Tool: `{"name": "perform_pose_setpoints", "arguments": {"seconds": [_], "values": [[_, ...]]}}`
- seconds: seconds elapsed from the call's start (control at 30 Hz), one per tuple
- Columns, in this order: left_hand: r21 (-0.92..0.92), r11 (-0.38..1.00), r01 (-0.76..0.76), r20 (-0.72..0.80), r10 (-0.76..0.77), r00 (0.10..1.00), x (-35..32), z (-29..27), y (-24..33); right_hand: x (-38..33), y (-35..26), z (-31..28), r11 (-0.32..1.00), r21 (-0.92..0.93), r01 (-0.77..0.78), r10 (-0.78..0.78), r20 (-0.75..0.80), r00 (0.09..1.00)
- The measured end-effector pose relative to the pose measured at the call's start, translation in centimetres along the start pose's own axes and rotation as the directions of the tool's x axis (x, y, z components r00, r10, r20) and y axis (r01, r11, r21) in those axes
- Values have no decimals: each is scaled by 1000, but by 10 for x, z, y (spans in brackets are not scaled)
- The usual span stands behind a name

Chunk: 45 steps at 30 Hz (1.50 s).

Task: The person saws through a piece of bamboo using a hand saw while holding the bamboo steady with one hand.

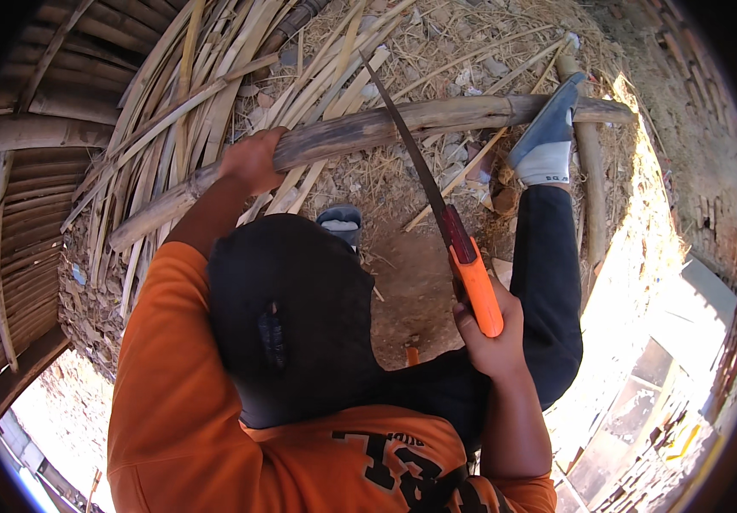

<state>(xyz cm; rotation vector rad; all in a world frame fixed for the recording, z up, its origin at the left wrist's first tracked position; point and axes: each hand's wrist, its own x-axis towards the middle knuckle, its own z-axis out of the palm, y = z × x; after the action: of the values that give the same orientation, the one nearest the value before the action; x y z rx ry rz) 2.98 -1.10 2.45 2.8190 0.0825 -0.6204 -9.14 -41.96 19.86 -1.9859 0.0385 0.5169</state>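
A long, weathered bamboo pole point(334, 139) lies slantwise over split strips and rubble. My left hand point(253, 160) is wrapped around it, left of its middle. In my right hand point(496, 329) is a handsaw point(479, 291) with an orange grip, its fingers closed round the handle. The saw's narrow dark blade point(415, 158) points up and left and passes across the pole; whether its teeth touch the wood I cannot tell. My right foot, in a blue-grey slipper point(552, 120) and white sock, rests on the pole's right part.
Split bamboo strips point(172, 128) are heaped at the upper left. A second pole point(590, 188) runs beside my right leg. A slatted bamboo wall point(18, 239) stands at left, and a rough wall point(701, 128) rises at right. Straw and stone bits cover the ground ahead.
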Motion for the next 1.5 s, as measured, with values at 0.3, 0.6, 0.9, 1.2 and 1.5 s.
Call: {"name": "perform_pose_setpoints", "arguments": {"seconds": [0.3, 0.6, 0.9, 1.2, 1.5], "values": [[40, 999, 3, -19, -2, 1000, 3, 10, -3, 15, 1, 0, 999, 2, -53, 53, 11, 999], [24, 1000, -15, 50, 14, 999, 3, -8, 1, -22, -8, -13, 999, 4, -42, 42, 7, 999], [-29, 999, -30, 38, 31, 999, 3, -7, -7, 59, -11, 9, 992, 56, -111, 110, 13, 994], [29, 998, -56, -51, 57, 997, 9, 12, -4, 65, -3, 31, 1000, 20, -20, 20, -15, 1000], [52, 998, -33, 28, 32, 999, 6, 1, -8, -13, -16, -2, 996, -85, -26, 30, 50, 998]]}}
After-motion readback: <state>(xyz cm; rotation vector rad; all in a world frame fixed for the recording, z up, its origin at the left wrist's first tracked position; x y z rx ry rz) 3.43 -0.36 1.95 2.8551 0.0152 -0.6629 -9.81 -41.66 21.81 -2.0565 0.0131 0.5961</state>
